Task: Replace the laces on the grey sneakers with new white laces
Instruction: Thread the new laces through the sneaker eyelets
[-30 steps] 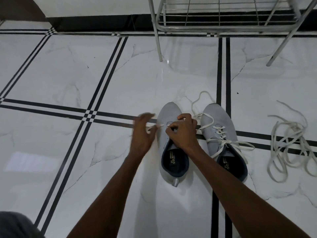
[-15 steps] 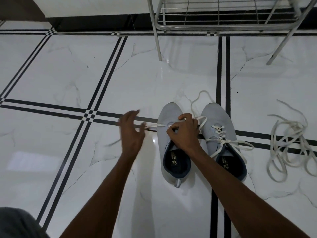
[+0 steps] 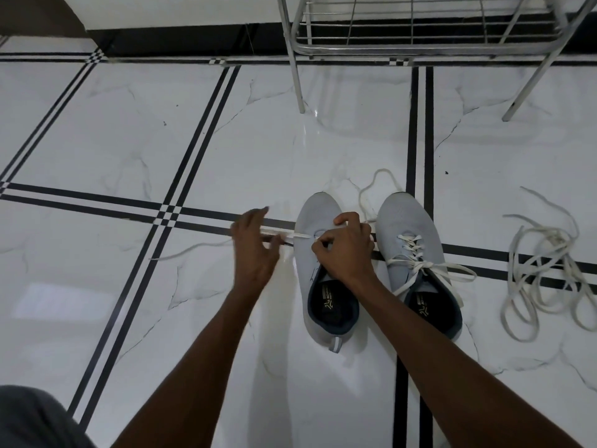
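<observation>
Two grey sneakers stand side by side on the tiled floor. The left sneaker [image 3: 315, 218] has a white lace [image 3: 284, 233] running out of its front eyelets to the left. My left hand [image 3: 255, 250] pinches that lace just left of the shoe, and the lace's loose end trails further left on the floor. My right hand [image 3: 345, 250] rests on the left sneaker's eyelet area with curled fingers gripping the shoe and lace there. The right sneaker [image 3: 403, 221] is fully laced and tied in white.
A heap of loose off-white laces [image 3: 542, 270] lies on the floor to the right of the shoes. A metal wire rack [image 3: 420, 37] stands at the back, its legs on the floor beyond the sneakers. A dark grey cloth shows at the bottom left corner.
My left hand moved out to the left pulling the lace through, then came back toward the shoe. More lace now trails on the floor at the left. My right hand stayed on the sneaker.
</observation>
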Demonstrator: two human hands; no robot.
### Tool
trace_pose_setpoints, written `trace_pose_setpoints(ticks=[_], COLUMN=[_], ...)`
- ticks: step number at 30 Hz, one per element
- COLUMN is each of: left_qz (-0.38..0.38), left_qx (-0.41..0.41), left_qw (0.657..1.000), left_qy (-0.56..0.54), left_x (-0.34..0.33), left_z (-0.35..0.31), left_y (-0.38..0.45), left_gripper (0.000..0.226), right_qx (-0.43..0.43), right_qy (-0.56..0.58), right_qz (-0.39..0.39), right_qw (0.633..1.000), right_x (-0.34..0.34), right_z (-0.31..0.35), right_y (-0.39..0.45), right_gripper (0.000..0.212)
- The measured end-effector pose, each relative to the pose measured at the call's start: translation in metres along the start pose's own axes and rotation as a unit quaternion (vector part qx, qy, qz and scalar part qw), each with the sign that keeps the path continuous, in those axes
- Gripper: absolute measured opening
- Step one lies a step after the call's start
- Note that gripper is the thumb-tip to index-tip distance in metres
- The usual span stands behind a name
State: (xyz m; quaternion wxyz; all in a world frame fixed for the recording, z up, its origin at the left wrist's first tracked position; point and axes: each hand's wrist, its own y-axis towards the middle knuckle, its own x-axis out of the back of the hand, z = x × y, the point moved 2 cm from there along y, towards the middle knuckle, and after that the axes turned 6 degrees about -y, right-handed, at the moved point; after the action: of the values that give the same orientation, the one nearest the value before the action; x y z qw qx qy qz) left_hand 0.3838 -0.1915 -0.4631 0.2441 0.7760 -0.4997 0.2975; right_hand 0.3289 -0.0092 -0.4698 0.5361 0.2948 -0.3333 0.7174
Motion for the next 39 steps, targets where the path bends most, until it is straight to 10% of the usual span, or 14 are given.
trace_pose_setpoints(ticks=[3, 14, 22, 29, 36, 39], left_qz=[0.068, 0.023, 0.128, -0.107, 0.108, -0.026], left_qx=[-0.087, -0.013, -0.029, 0.195, -0.03, 0.041], left_qw=[0.994, 0.998, 0.972, 0.953, 0.982, 0.988], left_qy=[0.005, -0.054, -0.194, -0.204, -0.15, -0.149], left_x=[-0.026, -0.027, -0.028, 0.001, -0.015, -0.002], left_z=[-0.024, -0.01, -0.069, -0.021, -0.07, -0.047], left_y=[-0.005, -0.005, 0.004, 0.012, 0.009, 0.014], left_gripper=[0.024, 0.006, 0.021, 0.017, 0.023, 0.016], right_qx=[0.006, 0.036, 0.057, 0.059, 0.084, 0.064], right_qy=[-0.018, -0.053, 0.163, 0.167, 0.16, 0.176], right_qz=[0.003, 0.104, 0.109, 0.093, 0.092, 0.083], right_qw=[1.0, 0.992, 0.979, 0.98, 0.979, 0.979], right_x=[0.002, 0.046, 0.067, 0.091, 0.073, 0.08], right_z=[-0.001, -0.037, -0.016, -0.031, 0.004, 0.002], right_y=[0.001, 0.018, 0.027, 0.034, 0.037, 0.038], right_gripper=[0.014, 0.013, 0.007, 0.005, 0.002, 0.011])
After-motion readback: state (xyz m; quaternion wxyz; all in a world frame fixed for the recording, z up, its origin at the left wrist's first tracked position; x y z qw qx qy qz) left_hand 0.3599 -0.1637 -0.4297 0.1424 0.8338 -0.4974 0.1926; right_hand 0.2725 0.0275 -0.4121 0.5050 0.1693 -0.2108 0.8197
